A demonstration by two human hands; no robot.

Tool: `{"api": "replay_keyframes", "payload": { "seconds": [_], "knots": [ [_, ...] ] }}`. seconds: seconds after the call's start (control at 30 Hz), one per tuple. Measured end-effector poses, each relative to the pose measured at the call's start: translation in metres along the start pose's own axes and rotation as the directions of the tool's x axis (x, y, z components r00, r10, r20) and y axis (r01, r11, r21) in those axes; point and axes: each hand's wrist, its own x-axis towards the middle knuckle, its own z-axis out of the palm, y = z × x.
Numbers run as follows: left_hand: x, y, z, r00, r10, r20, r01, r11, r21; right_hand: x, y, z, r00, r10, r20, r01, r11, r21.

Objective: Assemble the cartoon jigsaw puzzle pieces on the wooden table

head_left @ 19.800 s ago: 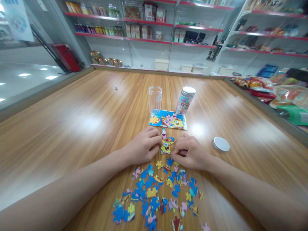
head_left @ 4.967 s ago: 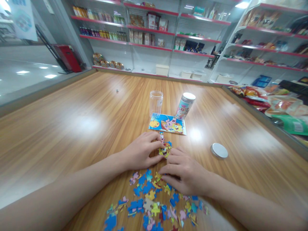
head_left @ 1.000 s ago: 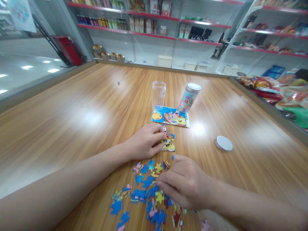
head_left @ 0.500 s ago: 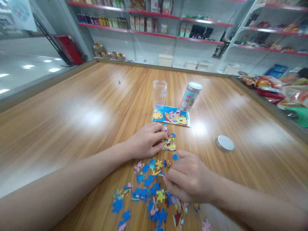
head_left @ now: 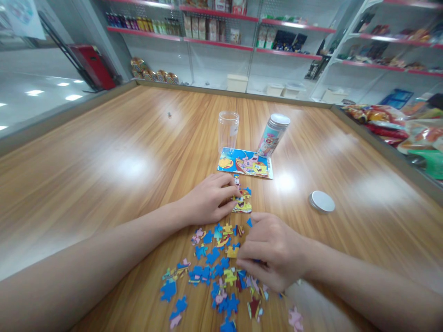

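My left hand (head_left: 209,199) rests on the wooden table (head_left: 104,161), its curled fingertips pressed against a small joined cluster of puzzle pieces (head_left: 242,200). Nearer to me, my right hand (head_left: 272,251) lies palm down over a scatter of loose puzzle pieces (head_left: 214,272), fingers bent onto them; I cannot make out whether a piece is pinched. Most loose pieces are blue, with some yellow and pink. A colourful reference picture (head_left: 245,163) lies flat beyond the cluster.
A clear empty jar (head_left: 228,130) and a printed tube with a white cap (head_left: 272,134) stand behind the picture. A round white lid (head_left: 321,201) lies to the right. Snack bags (head_left: 398,129) pile at the right edge. Shop shelves (head_left: 221,41) line the back.
My right hand has shifted slightly among the loose pieces, its fingers curling in over them. My left hand stays on the joined cluster. The view has dipped a little.
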Motion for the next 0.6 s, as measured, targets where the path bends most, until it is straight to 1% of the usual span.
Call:
{"api": "replay_keyframes", "payload": {
  "seconds": [0.17,0.27,0.33,0.37,0.4,0.43,0.47,0.5,0.53,0.6],
  "knots": [
    [-0.002,-0.002,0.0,1.0,0.007,0.003,-0.007,1.0,0.006,-0.001,0.002,-0.004,0.996,-0.064,0.066,0.066,0.998,-0.026],
    [-0.002,-0.003,0.0,1.0,0.01,0.001,-0.01,1.0,0.01,-0.003,0.004,-0.001,0.998,-0.054,0.021,0.055,0.998,-0.021],
    [-0.002,-0.003,0.0,1.0,0.015,0.004,-0.015,1.0,0.007,-0.002,0.007,-0.004,0.999,0.005,-0.044,-0.004,1.0,0.004],
    [-0.003,-0.003,0.0,1.0,0.017,0.006,-0.017,1.0,0.003,-0.001,0.008,-0.009,0.996,0.068,-0.06,-0.068,0.998,0.007],
    [-0.003,-0.004,0.0,1.0,0.02,0.009,-0.02,1.0,-0.002,0.001,0.01,-0.016,0.988,0.147,-0.051,-0.147,0.989,0.0],
    [-0.003,-0.004,0.0,1.0,0.021,0.014,-0.021,1.0,-0.007,0.003,0.01,-0.026,0.971,0.237,-0.017,-0.237,0.971,-0.034],
    [-0.003,-0.005,0.0,1.0,0.023,0.015,-0.022,1.0,-0.014,0.006,0.01,-0.038,0.93,0.363,0.062,-0.356,0.929,-0.097],
    [-0.003,-0.006,0.0,1.0,0.026,0.013,-0.025,0.999,-0.02,0.009,0.009,-0.05,0.882,0.445,0.153,-0.422,0.892,-0.161],
    [-0.004,-0.007,0.001,1.0,0.029,0.008,-0.029,0.999,-0.025,0.011,0.007,-0.063,0.835,0.502,0.227,-0.455,0.86,-0.23],
    [-0.004,-0.009,0.002,0.999,0.044,-0.006,-0.044,0.999,-0.033,0.014,0.0,-0.084,0.741,0.574,0.349,-0.475,0.815,-0.331]
  ]
}}
